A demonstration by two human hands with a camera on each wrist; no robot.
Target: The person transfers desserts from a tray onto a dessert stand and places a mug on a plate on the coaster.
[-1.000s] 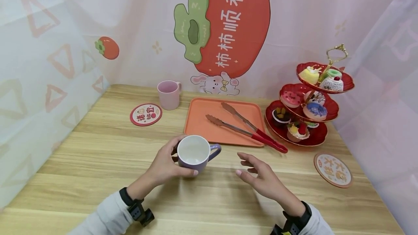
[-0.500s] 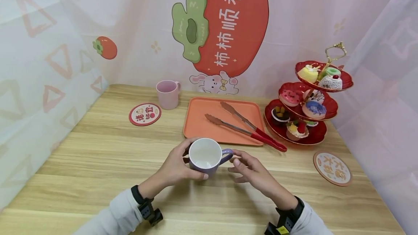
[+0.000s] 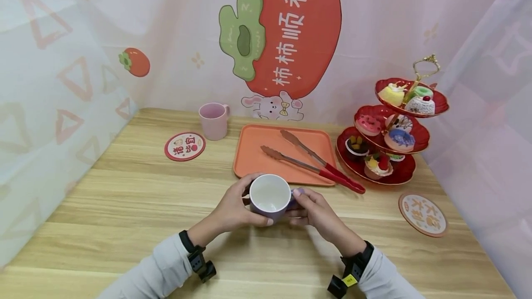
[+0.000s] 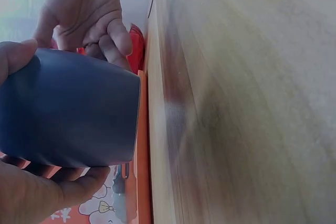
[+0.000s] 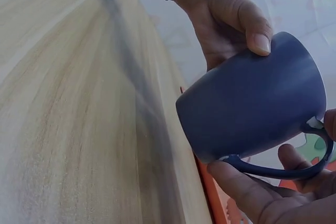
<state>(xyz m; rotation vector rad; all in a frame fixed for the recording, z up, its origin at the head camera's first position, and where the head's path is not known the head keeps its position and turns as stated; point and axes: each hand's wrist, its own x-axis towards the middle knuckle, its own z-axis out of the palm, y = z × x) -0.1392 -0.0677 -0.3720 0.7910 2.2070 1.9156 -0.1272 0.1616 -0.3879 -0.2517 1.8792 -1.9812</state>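
Note:
A mug (image 3: 271, 194), purple-blue outside and white inside, is held upright over the table in front of the orange tray. My left hand (image 3: 236, 207) grips its body from the left, the thumb on the near side and the fingers round the far side. At the right, my right hand (image 3: 319, 216) pinches the mug's handle, thumb on top and fingers below. In the right wrist view the handle (image 5: 278, 172) runs between the fingers. The left wrist view shows the mug's outer wall (image 4: 73, 108) up close.
Red-handled tongs (image 3: 307, 163) lie across the orange tray (image 3: 253, 140), their handles over its edge. Behind at left stand a pink mug (image 3: 214, 123) and a round coaster (image 3: 184, 146). A three-tier cake stand (image 3: 409, 174) and another coaster (image 3: 423, 214) are at right.
My left hand has carried the mug a little to the right. My right hand has moved left to meet it, and its fingers have closed on the handle.

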